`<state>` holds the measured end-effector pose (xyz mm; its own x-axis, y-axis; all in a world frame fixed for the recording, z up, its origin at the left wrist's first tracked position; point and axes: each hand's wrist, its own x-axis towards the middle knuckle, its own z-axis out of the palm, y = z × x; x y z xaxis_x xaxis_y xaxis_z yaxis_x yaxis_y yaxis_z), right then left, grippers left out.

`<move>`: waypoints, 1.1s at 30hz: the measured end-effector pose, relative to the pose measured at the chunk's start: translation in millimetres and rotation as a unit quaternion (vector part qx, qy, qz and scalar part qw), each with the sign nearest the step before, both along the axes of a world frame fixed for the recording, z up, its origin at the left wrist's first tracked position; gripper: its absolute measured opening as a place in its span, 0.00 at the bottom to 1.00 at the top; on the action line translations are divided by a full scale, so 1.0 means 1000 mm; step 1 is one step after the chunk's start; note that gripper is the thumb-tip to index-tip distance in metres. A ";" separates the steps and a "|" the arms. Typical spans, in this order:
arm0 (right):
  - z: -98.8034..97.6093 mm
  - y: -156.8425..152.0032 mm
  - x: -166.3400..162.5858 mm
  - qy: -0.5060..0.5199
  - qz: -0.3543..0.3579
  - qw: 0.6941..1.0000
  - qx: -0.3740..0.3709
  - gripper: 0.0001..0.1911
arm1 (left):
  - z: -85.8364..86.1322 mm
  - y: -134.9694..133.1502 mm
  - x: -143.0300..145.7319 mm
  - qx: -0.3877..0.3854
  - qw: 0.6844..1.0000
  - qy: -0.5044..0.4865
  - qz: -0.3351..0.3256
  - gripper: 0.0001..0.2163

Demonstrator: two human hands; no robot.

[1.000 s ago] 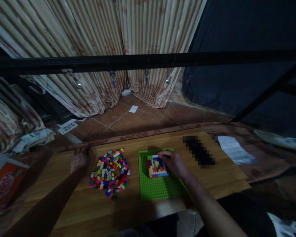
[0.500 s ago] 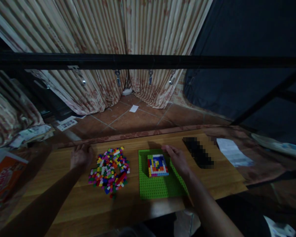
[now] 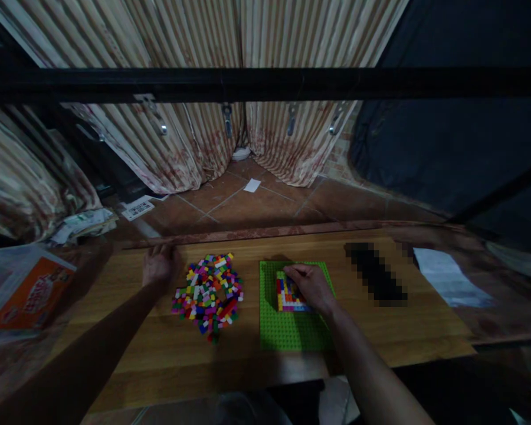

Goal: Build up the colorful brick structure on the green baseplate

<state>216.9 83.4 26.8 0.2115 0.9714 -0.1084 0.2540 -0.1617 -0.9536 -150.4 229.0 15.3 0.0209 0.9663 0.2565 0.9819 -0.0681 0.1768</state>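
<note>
My right hand [image 3: 312, 284] is over a small square build of coloured toy bricks [image 3: 287, 304] on a green studded baseplate [image 3: 287, 336]. Thumb and fingers are pinched together at the build's far left corner; whatever they may hold is too small to see. The hand covers the right part of the build, where red, white, blue and yellow bricks form nested rows. At the table's far edge rests my left hand [image 3: 157, 267], left of a heap of loose coloured bricks [image 3: 210, 289] and apart from it. Its fingers are dark and partly hidden.
The wooden table [image 3: 128, 354] carries a blurred-out black object [image 3: 376, 271] right of the baseplate. Beyond its right end lies a white paper [image 3: 446, 274]. An orange-labelled plastic container [image 3: 30, 295] stands at the left. A black horizontal bar [image 3: 265, 85] crosses before the curtains.
My right hand has moved left, from the baseplate's right side onto the brick build, its fingers now at the far left corner. My left hand stays at the table edge. The view has shifted slightly.
</note>
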 end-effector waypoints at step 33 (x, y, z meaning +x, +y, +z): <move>-0.001 -0.023 -0.126 -0.395 0.263 0.861 0.182 0.10 | -0.010 0.002 0.000 0.032 0.999 -0.003 0.009 0.17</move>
<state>90.7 60.6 26.3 -0.4003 0.8945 0.1989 0.7940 0.4469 -0.4121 -150.8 230.5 5.6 0.0012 0.9484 0.3171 0.9819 -0.0612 0.1794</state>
